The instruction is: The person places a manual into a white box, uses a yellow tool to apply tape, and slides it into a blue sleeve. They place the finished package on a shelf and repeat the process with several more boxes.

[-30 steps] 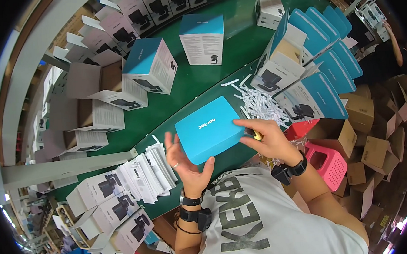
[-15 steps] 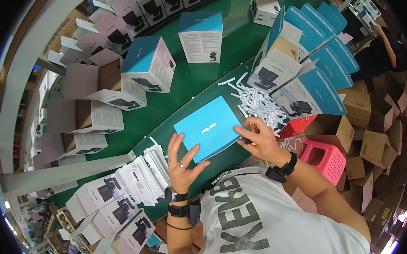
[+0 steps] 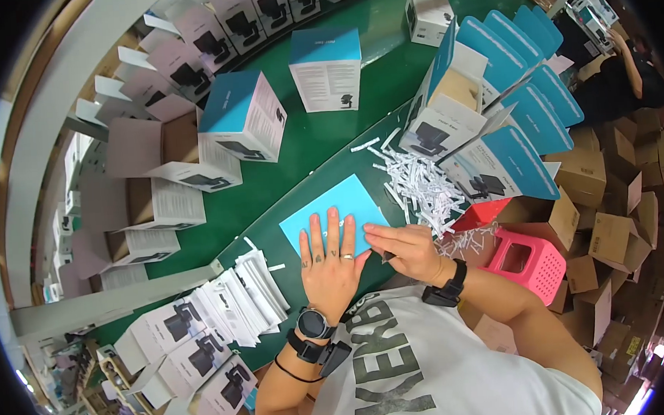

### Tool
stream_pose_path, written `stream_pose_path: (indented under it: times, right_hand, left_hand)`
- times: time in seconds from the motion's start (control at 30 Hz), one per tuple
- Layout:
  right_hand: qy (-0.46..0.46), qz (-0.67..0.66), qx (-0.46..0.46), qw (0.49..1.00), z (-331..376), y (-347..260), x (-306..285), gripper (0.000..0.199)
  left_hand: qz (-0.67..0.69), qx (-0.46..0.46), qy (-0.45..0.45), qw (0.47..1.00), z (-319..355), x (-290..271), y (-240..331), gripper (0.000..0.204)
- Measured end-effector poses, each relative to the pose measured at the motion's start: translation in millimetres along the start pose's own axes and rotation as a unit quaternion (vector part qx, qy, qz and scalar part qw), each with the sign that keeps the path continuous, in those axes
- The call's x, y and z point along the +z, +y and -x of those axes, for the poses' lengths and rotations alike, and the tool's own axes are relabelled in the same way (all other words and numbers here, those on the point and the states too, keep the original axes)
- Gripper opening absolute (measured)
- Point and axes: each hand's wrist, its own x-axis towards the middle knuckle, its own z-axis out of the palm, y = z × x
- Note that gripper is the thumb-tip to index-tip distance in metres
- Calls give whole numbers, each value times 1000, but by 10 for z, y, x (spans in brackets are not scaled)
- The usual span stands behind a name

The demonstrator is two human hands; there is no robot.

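A closed carton with a bright blue top (image 3: 355, 194) stands on the green table in front of me. My left hand (image 3: 328, 272) lies flat on that top, its fingers stretched out and a ring on one of them. At the carton's right corner is my right hand (image 3: 412, 253), its fingers pressed together against the blue surface. A small dark object shows under these fingers, too covered to name. To the right lies a heap of white paper strips (image 3: 422, 190). A stack of folded white paper sheets (image 3: 239, 297) sits left of my left hand.
Open cartons with blue flaps (image 3: 520, 116) crowd the right side. Closed blue-topped cartons (image 3: 326, 71) stand farther back on the green table (image 3: 298, 145). A pink plastic stool (image 3: 537, 267) and brown cardboard boxes (image 3: 615, 243) are at right. A person (image 3: 632, 75) works at far right.
My left hand has moved from the carton's near left corner to lie flat on its top. My right hand's fingers have closed together at the right corner. The view has shifted slightly.
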Motion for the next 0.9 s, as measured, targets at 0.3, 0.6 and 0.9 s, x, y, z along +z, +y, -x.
stream_pose_path:
  times: [0.3,0.6,0.9]
  right_hand:
    - [12,-54,-7,998,60,173,-39,34]
    - [-32,-146,-8,989,-73,386,-135,32]
    - [-3,-254,17,967,-54,522,-202,34]
  left_hand:
    - [-17,7,15,1000,38,20,53,79]
    - [78,-9,-32,996,-90,-344,-409,96]
    - [43,48,-74,995,-455,-563,-349,105]
